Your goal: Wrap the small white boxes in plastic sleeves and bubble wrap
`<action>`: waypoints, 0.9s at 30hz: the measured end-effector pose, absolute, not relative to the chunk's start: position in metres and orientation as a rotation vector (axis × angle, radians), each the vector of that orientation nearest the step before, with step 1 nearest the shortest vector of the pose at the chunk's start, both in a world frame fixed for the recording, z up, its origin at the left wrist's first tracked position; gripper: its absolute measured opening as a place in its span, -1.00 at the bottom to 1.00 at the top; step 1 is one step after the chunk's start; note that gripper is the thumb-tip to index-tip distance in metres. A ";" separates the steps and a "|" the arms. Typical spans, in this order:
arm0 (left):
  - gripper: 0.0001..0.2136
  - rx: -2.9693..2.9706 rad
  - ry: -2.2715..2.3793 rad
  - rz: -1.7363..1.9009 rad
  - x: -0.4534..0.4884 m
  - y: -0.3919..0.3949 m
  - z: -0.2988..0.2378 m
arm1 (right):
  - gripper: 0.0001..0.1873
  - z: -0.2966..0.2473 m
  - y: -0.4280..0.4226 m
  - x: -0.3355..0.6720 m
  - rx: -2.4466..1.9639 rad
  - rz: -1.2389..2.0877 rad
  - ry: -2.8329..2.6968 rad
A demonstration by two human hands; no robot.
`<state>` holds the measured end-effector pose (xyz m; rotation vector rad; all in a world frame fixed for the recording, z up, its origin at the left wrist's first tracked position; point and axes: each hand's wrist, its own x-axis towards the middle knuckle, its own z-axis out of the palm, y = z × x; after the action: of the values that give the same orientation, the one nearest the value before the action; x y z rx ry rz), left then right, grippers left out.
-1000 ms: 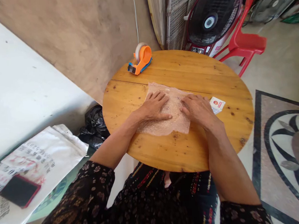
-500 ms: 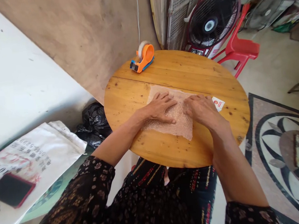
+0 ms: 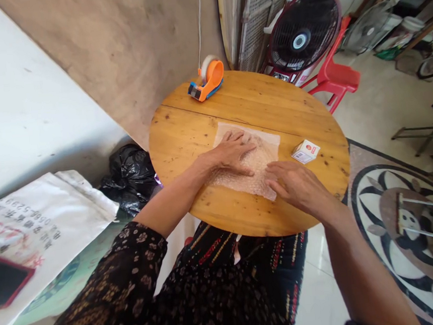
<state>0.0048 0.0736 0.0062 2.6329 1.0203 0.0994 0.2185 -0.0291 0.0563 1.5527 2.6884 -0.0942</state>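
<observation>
A sheet of bubble wrap [image 3: 261, 151] lies flat on the round wooden table [image 3: 212, 203]. My left hand [image 3: 233, 153] rests palm down on its left half, fingers stretched out. My right hand [image 3: 296, 183] lies at the sheet's near right corner, fingers flat and touching the edge. A small white box with a red mark [image 3: 305, 151] sits on the table just right of the sheet, apart from both hands.
An orange tape dispenser [image 3: 207, 80] stands at the table's far edge. Behind it are a black floor fan [image 3: 303, 31] and a red plastic chair [image 3: 336, 78]. A black bag [image 3: 130, 177] and a white printed sack [image 3: 36, 224] lie to the left.
My right hand has slid back toward me along the bubble wrap to its near right corner, uncovering the small box. My left hand has stayed pressed on the sheet.
</observation>
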 end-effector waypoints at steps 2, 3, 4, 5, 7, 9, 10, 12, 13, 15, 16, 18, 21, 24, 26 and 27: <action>-0.10 2.645 1.029 0.118 0.005 0.074 0.004 | -0.65 0.061 -0.025 0.204 1.577 -0.130 2.775; -0.11 2.649 1.036 0.124 0.005 0.074 0.003 | -0.62 0.061 -0.021 0.196 1.578 -0.139 2.791; -0.12 2.651 1.043 0.128 0.005 0.074 0.002 | -0.60 0.059 -0.015 0.189 1.579 -0.144 2.794; -0.12 2.652 1.045 0.132 0.006 0.074 0.001 | -0.56 0.057 -0.009 0.183 1.593 -0.150 2.783; -0.11 2.645 1.037 0.142 0.006 0.075 -0.001 | -0.48 0.048 0.005 0.177 1.638 -0.157 2.737; -0.07 2.632 1.021 0.158 0.006 0.075 0.000 | -0.44 0.036 0.019 0.178 1.705 -0.154 2.660; -0.05 2.623 1.013 0.164 0.006 0.075 0.000 | -0.41 0.029 0.026 0.181 1.726 -0.133 2.649; -0.03 2.612 1.005 0.171 0.005 0.074 0.001 | -0.39 0.017 0.035 0.189 1.790 -0.089 2.639; -0.03 2.612 1.001 0.170 0.003 0.074 0.002 | -0.39 0.011 0.037 0.194 1.832 -0.073 2.631; -0.07 2.614 1.005 0.148 -0.002 0.076 0.003 | -0.36 0.003 0.039 0.204 1.913 -0.059 2.615; -0.10 2.614 1.013 0.126 -0.005 0.077 0.004 | -0.33 0.000 0.040 0.210 1.924 -0.066 2.618; -0.11 2.587 1.041 0.071 -0.012 0.081 0.006 | -0.27 -0.003 0.040 0.219 1.922 -0.100 2.636; -0.13 2.530 1.145 0.060 -0.021 0.086 0.010 | -0.23 -0.005 0.041 0.229 1.942 -0.151 2.660; -0.14 2.510 1.174 0.031 -0.026 0.089 0.013 | -0.24 -0.006 0.043 0.232 1.964 -0.175 2.674; -0.12 2.505 1.162 0.012 -0.027 0.091 0.013 | -0.25 -0.008 0.044 0.231 1.974 -0.177 2.688; -0.11 2.501 1.156 0.007 -0.028 0.092 0.012 | -0.25 -0.009 0.044 0.231 1.978 -0.176 2.696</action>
<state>-0.0279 0.0916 0.0120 2.5014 1.1556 0.0074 0.2306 0.0439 -0.0089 1.9785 2.6964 -0.1761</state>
